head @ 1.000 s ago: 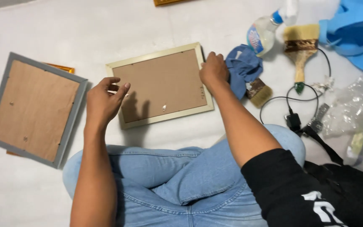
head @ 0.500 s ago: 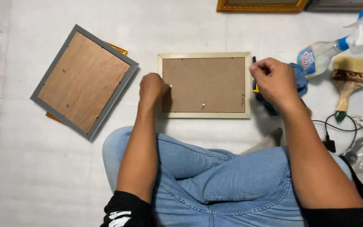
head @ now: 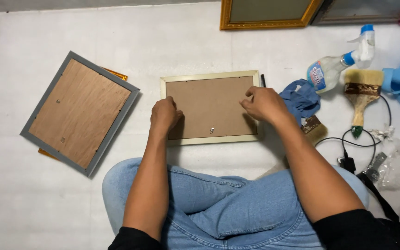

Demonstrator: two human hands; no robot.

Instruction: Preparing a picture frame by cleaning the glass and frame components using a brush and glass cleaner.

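Both hands (head: 214, 109) on the cream frame's (head: 209, 140) brown backing board (head: 209, 104).

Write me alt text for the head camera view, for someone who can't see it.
Seen from above, a seated person in jeans rests the left hand and right hand on the brown backing of a cream picture frame lying face down on a white floor. A grey frame lies left; a blue cloth, spray bottle and brush lie right.
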